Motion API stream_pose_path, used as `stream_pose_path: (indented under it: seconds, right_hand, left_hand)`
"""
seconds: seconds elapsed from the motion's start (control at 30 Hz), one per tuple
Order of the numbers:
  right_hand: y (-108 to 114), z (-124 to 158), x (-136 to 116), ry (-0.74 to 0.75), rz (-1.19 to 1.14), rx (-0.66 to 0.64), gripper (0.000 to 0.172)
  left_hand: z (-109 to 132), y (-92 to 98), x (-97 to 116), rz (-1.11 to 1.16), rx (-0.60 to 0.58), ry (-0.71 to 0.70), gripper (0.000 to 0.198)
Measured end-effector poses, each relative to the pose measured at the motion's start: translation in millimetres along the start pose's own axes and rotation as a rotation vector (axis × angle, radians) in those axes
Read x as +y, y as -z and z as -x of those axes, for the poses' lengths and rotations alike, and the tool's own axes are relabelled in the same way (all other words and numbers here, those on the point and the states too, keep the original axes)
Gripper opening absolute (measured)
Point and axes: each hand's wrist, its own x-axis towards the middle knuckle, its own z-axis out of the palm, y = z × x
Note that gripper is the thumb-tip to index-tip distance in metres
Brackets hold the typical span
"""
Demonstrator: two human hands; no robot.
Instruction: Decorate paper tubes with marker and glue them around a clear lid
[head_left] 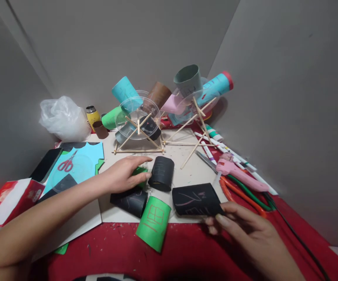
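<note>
My right hand (245,228) pinches the near right end of a black paper tube (196,199) with drawn lines on its side. With fingers and thumb apart, my left hand (128,171) reaches beside an upright black paper tube (162,171); the thumb tip is at its edge, and I cannot tell if it touches. Under my left hand lies another black tube (130,201), with a green piece (139,175) partly hidden behind the fingers. A green paper tube (154,222) with a drawn window lies between my hands.
Two stick-framed wheels, one with a clear disc (138,117), carry coloured tubes at the back. Right: a pink glue gun (236,171), orange-handled scissors (239,195) and markers. Left: blue paper (84,160), small red scissors (66,164), a phone (44,164), a plastic bag (65,119).
</note>
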Motion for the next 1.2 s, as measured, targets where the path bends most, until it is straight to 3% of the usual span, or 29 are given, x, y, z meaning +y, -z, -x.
stream_pose_path:
  seconds: [0.2, 0.4, 0.57, 0.73, 1.03, 1.2]
  right_hand:
    - [-2, 0, -4, -0.030, 0.071, -0.096, 0.038]
    - [-5, -2, -6, -0.014, 0.129, -0.105, 0.043]
    - [-11, -6, -9, 0.009, 0.196, -0.170, 0.040]
    - [-14, -9, -14, 0.019, 0.231, -0.154, 0.037]
    - [-18, -12, -15, 0.242, 0.423, -0.204, 0.033]
    - [-17, -14, -13, 0.352, 0.478, -0.252, 0.026]
  left_hand:
    - [-70, -0.4, -6, 0.009, -0.122, 0.015, 0.054]
    - [-117, -13.8, -17, 0.072, -0.298, -0.034, 0.026]
    - [-124, -15.5, -28, 0.177, -0.378, -0.075, 0.032]
    - [-130, -15.6, -38, 0.250, -0.379, -0.080, 0.031]
    - [-124, -13.7, -38, 0.352, -0.481, -0.081, 0.041]
    - [-127, -13.4, -37, 0.381, -0.479, -0.071, 0.040]
